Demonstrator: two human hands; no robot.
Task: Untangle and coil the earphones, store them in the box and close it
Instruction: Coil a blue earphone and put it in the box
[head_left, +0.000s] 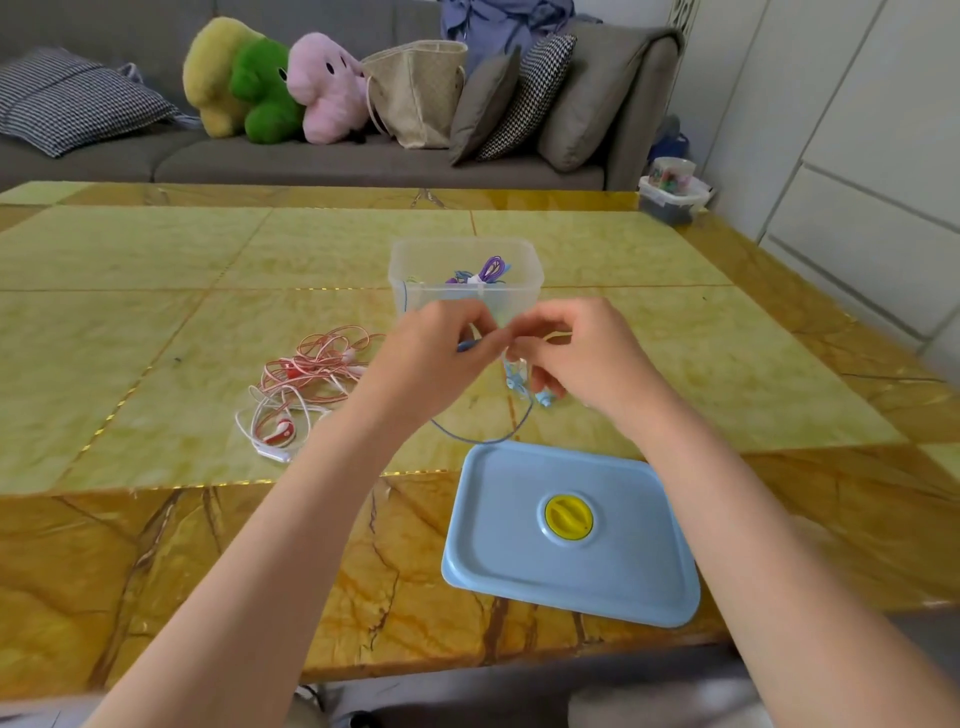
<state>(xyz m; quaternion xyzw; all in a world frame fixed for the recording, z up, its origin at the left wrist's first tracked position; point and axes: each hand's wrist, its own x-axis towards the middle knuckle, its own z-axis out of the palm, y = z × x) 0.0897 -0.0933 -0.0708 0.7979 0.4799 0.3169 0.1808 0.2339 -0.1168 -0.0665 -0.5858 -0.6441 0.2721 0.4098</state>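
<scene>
My left hand (441, 345) and my right hand (576, 348) meet above the table, just in front of the clear plastic box (415, 260). Both pinch the blue earphones (519, 384); the earbuds dangle below my right hand and a loop of blue cord hangs down to the table. Inside the box lies a coiled purple pair (491, 270) with some blue cord. A tangled red and white pair (306, 374) lies on the table to the left. The blue lid (623, 571) with a yellow knob lies flat near the front edge.
The yellow marble table (156, 312) spreads wide to the left and right. A grey sofa with plush toys (270, 83), cushions and a woven bag stands behind it. A small lidded container (672, 195) sits off the far right corner.
</scene>
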